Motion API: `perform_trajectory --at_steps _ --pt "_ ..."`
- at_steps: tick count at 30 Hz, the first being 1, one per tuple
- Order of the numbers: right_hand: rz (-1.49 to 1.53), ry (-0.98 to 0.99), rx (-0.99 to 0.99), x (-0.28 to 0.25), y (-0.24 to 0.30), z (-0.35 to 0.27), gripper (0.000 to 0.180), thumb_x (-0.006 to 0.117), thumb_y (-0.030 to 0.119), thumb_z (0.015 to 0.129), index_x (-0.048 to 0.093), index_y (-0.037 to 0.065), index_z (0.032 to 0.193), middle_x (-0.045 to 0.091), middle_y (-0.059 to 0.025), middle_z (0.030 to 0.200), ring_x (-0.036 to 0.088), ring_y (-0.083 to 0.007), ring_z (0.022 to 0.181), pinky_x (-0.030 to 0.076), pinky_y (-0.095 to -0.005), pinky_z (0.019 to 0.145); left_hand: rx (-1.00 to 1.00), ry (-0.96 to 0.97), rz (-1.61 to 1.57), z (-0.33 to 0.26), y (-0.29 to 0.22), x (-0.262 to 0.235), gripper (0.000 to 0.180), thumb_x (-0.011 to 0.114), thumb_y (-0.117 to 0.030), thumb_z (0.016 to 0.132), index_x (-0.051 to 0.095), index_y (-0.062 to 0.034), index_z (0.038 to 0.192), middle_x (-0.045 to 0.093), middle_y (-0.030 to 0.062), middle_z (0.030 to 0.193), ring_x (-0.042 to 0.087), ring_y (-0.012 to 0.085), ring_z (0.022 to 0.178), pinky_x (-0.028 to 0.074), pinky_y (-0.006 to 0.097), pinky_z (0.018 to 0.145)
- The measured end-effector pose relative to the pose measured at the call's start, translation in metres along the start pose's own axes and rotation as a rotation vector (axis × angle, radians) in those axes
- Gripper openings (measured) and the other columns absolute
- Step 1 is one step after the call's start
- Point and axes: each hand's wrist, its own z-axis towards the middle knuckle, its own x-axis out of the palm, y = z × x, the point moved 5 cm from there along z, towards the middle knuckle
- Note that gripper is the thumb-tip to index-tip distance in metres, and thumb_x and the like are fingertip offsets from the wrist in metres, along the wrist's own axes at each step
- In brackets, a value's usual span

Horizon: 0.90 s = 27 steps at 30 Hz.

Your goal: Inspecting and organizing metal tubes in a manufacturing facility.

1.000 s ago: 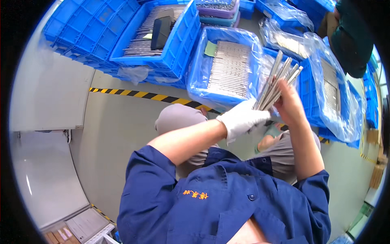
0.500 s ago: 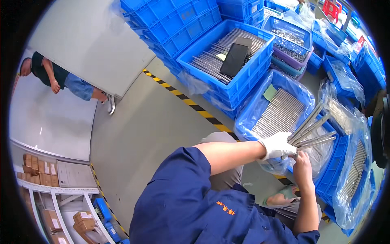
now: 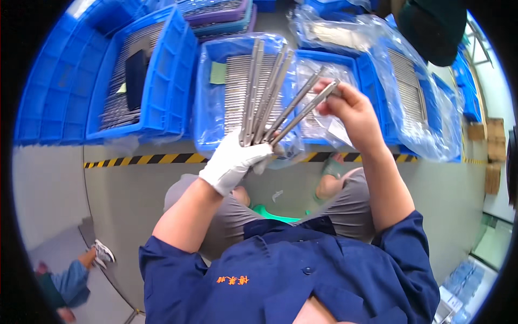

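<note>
My left hand [image 3: 234, 161], in a white glove, is closed round the lower ends of several slim metal rods [image 3: 263, 102], which fan out upward. My bare right hand [image 3: 350, 110] pinches the upper end of one metal rod [image 3: 307, 110] at the right of the fan; its lower end is still at the gloved hand. Behind the fan stands a blue bin [image 3: 203, 97] lined with clear plastic, holding rows of similar rods and a green slip [image 3: 218, 73]. Right of it, a second lined blue bin [image 3: 353, 63] lies partly hidden behind my right hand.
At left, a blue crate [image 3: 156, 92] holds rods with a dark phone [image 3: 137, 80] on top. Another plastic-draped bin of rods [image 3: 407, 89] stands at right. Black-and-yellow floor tape [image 3: 178, 158] runs before the bins. Another person's shoe [image 3: 104, 252] shows at lower left.
My view has swung round to face the bins. My right hand has moved from the rods' lower ends beside the glove up to one rod's upper end. The left hand keeps its hold.
</note>
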Motion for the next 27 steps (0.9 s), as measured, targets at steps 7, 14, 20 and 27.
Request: perform_trajectory --at_steps 7,14,20,27 --pt "0.446 0.022 -0.060 -0.009 0.008 -0.004 0.031 0.042 0.008 0.088 0.044 -0.001 0.117 0.053 -0.0150 0.108 0.056 -0.0228 0.096 0.045 -0.0301 0.084 -0.065 -0.019 -0.032 0.002 0.013 0.007 0.031 0.053 -0.003 0.073 0.049 0.0022 0.103 0.057 0.0105 0.078 0.043 0.0067 0.047 0.033 0.018 0.043" --pt "-0.060 -0.217 -0.397 -0.004 0.015 -0.016 0.027 0.044 0.005 0.087 0.048 -0.003 0.113 0.054 -0.0106 0.106 0.056 -0.0178 0.093 0.044 -0.0255 0.080 -0.073 -0.022 -0.044 0.000 0.015 0.013 0.031 0.053 -0.004 0.074 0.049 0.0012 0.104 0.057 0.0100 0.076 0.042 0.0068 0.044 0.030 0.018 0.039" --pt "-0.245 -0.267 -0.424 0.008 0.019 -0.022 0.023 0.046 0.004 0.085 0.053 -0.001 0.106 0.060 -0.0093 0.094 0.058 -0.0148 0.090 0.043 -0.0221 0.076 -0.077 -0.049 -0.045 -0.004 0.018 0.013 0.029 0.055 -0.004 0.074 0.049 0.0011 0.101 0.056 0.0081 0.071 0.040 0.0066 0.042 0.028 0.019 0.037" --pt "-0.068 0.254 -0.099 -0.015 0.025 -0.011 0.035 0.053 0.002 0.081 0.049 0.001 0.115 0.057 -0.0078 0.104 0.055 -0.0140 0.094 0.043 -0.0239 0.082 -0.106 0.022 0.043 -0.003 0.003 0.001 0.017 0.056 -0.006 0.071 0.055 0.0040 0.084 0.048 0.0022 0.056 0.038 0.0054 0.042 0.027 0.018 0.039"
